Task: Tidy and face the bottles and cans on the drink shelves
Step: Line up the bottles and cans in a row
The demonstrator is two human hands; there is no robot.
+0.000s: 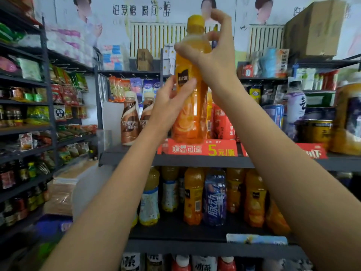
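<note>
Two hands hold one tall orange plastic juice bottle [190, 90] upright: the right hand [212, 53] curls its fingers [183, 50] around the shoulder just under the yellow cap, and the left hand [172, 102] pinches the labelled middle. Its base sits at the front edge of the dark metal top shelf [195, 161], above the red price strip [199, 148]. Brown coffee bottles [130, 119] stand just left, red bottles [222, 122] close right, so turning it in place looks safest.

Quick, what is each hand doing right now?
Left hand: grips the orange juice bottle at its label.
Right hand: grips the same bottle's neck.
</note>
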